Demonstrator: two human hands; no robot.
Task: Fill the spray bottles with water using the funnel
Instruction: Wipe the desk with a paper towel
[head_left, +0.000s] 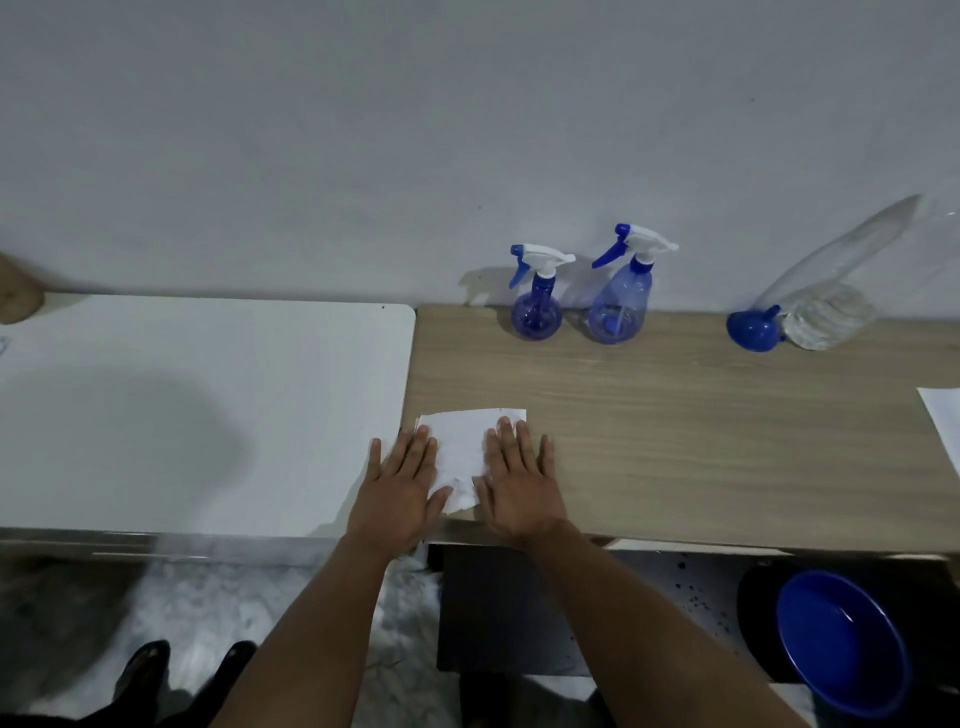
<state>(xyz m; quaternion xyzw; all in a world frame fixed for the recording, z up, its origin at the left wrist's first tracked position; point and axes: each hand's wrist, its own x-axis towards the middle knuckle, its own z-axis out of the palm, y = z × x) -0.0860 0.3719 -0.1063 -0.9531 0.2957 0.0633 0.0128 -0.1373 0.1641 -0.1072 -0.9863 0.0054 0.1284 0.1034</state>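
White paper (460, 452) lies under both flat, empty hands, left (402, 483) and right (519, 480). Filling seems unstarted: both spray bottles (621, 301) are capped. Next likely means unscrewing one and fetching the funnel (750, 328).

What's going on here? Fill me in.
A person presses both flat hands, left hand and right hand, on a white paper towel at the wooden table edge. Two blue spray bottles stand capped by the wall, with the blue funnel and a clear water bottle untouched nearby.
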